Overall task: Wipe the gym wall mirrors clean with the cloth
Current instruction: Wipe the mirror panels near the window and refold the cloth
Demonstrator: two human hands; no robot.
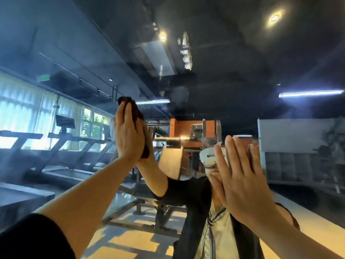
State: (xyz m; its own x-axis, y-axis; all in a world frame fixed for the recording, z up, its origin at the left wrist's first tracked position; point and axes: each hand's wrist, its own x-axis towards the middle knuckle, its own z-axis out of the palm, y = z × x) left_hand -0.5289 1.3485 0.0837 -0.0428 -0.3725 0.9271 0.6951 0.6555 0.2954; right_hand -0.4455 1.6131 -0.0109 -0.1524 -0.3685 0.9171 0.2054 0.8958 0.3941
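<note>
Room: gym seen reflected in a wall mirror (233, 75), with a dark ceiling, strip lights and treadmills (56, 146) along bright windows at left.
Mirror: fills the view, hazy with faint smears in the upper middle.
Left hand (128, 135): raised flat against the glass, fingers straight, pressing the cloth onto the mirror.
Right hand (240, 176): palm flat on the glass lower right, fingers spread, holding nothing.
Cloth (137, 116): dark maroon, bunched, sandwiched between left palm and mirror.
</note>
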